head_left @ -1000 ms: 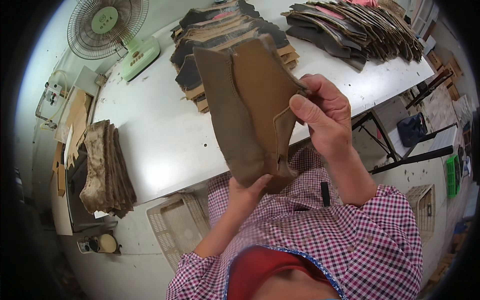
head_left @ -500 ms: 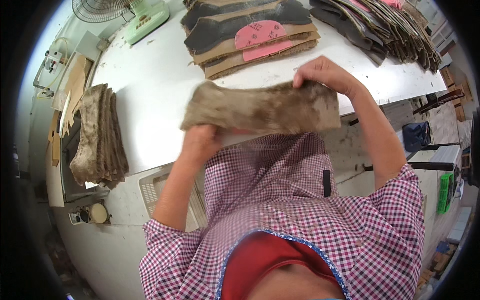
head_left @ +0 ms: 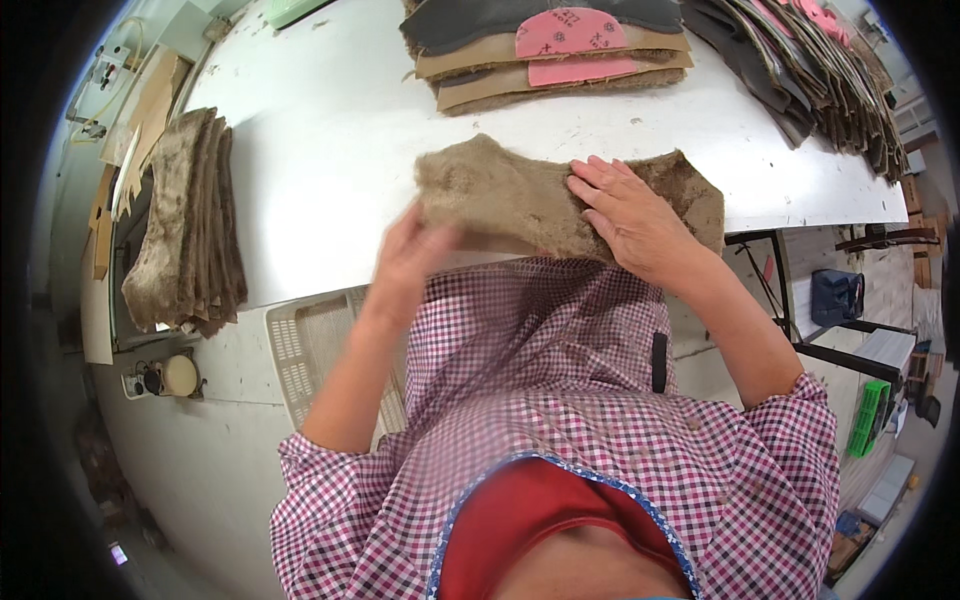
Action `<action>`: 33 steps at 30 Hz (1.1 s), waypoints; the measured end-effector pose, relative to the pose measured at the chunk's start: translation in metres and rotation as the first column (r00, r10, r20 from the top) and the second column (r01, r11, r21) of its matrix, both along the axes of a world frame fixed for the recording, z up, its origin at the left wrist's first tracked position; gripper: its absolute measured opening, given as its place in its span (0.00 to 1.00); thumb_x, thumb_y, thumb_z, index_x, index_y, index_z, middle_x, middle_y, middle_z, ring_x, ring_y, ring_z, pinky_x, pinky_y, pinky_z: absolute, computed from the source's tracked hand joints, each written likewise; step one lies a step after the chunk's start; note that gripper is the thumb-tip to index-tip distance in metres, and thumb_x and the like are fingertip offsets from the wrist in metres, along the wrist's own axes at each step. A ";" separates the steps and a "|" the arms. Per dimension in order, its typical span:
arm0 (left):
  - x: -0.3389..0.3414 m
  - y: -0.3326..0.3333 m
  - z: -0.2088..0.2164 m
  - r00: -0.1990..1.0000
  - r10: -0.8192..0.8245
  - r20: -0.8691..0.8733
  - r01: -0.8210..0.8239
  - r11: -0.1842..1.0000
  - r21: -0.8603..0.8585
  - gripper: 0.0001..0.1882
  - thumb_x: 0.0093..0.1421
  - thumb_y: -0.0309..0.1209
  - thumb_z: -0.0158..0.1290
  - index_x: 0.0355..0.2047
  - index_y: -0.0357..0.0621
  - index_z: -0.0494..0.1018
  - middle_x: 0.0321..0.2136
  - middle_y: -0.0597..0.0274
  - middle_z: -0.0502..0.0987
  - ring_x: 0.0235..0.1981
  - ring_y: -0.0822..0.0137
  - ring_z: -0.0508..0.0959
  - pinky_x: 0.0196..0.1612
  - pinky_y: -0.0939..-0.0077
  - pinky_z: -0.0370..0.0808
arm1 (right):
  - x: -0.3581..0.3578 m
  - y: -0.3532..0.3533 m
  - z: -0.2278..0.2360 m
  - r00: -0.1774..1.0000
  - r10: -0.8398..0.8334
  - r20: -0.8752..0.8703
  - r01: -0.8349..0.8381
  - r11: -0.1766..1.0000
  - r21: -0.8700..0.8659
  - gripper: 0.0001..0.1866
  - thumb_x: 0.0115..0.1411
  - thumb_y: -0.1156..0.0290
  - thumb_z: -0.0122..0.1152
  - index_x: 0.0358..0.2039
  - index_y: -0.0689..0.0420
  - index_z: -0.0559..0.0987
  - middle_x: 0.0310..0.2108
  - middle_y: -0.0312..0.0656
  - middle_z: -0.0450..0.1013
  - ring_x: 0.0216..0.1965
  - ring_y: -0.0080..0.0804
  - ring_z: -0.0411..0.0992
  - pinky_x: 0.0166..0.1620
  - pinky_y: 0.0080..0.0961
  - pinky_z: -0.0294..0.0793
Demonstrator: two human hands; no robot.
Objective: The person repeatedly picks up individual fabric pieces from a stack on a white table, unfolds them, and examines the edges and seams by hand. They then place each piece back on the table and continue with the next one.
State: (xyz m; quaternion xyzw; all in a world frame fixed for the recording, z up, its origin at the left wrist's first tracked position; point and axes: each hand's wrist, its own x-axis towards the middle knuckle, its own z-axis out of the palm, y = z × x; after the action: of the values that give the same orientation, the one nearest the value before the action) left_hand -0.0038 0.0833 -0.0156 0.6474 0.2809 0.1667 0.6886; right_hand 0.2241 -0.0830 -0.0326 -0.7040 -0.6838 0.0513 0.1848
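Observation:
A brown furry cut piece (head_left: 505, 195) lies fur side up along the near edge of the white table (head_left: 320, 150). Its outline is wide at both ends and narrower between. My right hand (head_left: 635, 215) rests flat on the fur right of the middle, fingers stretched out. At the piece's left end is my left hand (head_left: 412, 250), blurred by motion; its fingers cannot be made out clearly. Beyond the piece sits a stack of similar pieces (head_left: 470, 75), backing side up in tan and dark grey, with pink patches (head_left: 570, 35) on them.
Several furry pieces (head_left: 185, 220) hang in a pile over the table's left edge. At the far right lies a larger heap of dark-backed pieces (head_left: 800, 80). A pale plastic crate (head_left: 290, 350) stands below the table. A green fan base (head_left: 290, 10) shows at the back.
The furry piece has come down from my raised hands onto the table edge. My right hand has gone from gripping its top edge to lying flat on it. The view has shifted.

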 end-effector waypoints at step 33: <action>0.075 -0.006 0.008 0.974 0.120 -0.194 0.117 0.468 0.876 0.26 0.64 0.26 0.48 0.63 0.45 0.59 0.50 0.51 0.69 0.52 0.56 0.68 0.55 0.64 0.66 | -0.040 0.022 -0.007 1.000 0.001 0.007 -0.001 1.000 -0.028 0.35 0.68 0.49 0.39 0.64 0.66 0.59 0.68 0.50 0.52 0.70 0.40 0.45 0.71 0.37 0.37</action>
State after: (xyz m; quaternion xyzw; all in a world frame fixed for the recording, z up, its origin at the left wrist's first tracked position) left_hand 0.0707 0.0773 -0.0075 0.9236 0.2321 0.2128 0.2186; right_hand 0.1843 -0.0610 -0.0396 -0.7063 -0.6842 0.0585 0.1722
